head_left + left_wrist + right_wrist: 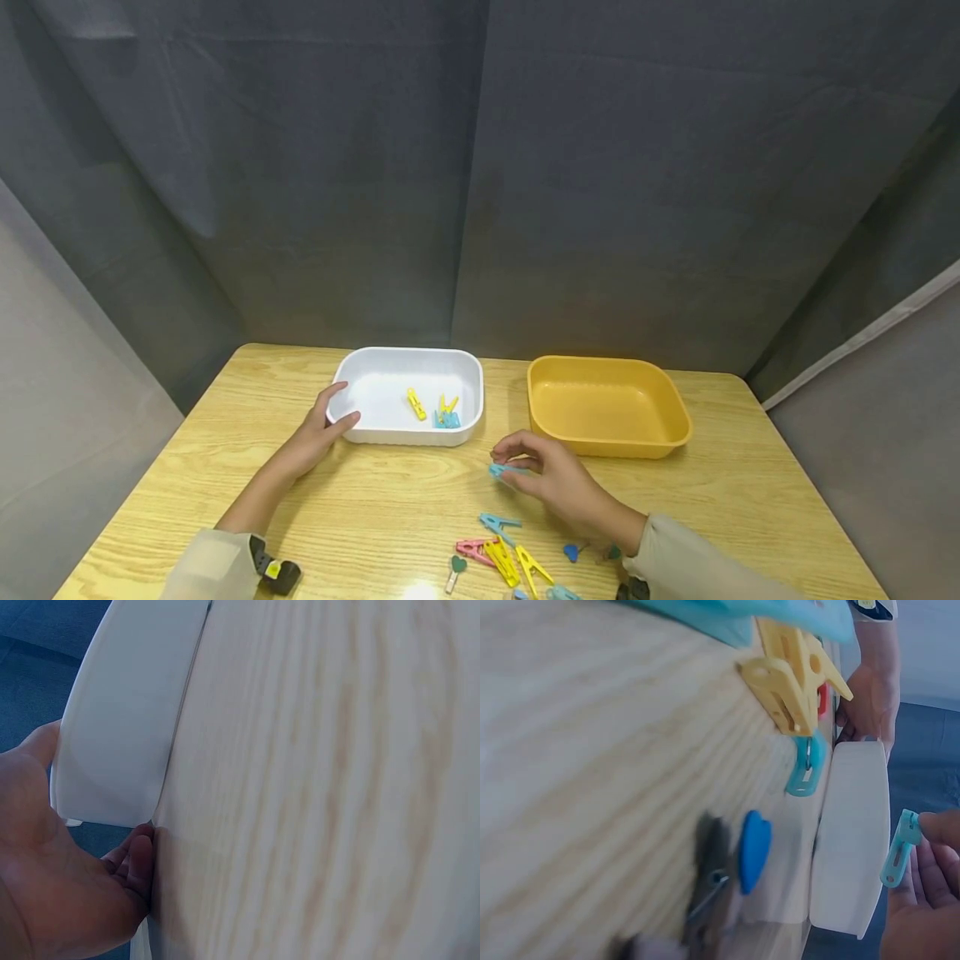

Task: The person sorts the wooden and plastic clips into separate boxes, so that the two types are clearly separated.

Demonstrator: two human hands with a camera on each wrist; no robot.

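Observation:
My left hand (313,433) grips the left end of a white plastic tray (405,436), its thumb at the near rim. The left wrist view shows the thumb along the tray wall (124,712) and the other fingers curled low at its end. Inside the tray lie yellow clothespins (416,404) and light blue ones (447,420). Above the table between the two trays, my right hand (551,475) pinches a light blue clothespin (900,851) between thumb and fingers.
An orange tray (607,447) stands to the right of the white one. Near the front edge lie a pink clothespin (474,550), yellow clothespins (504,562), a blue clothespin (498,525) and small clips with a green heart (458,564) and a blue heart (572,552).

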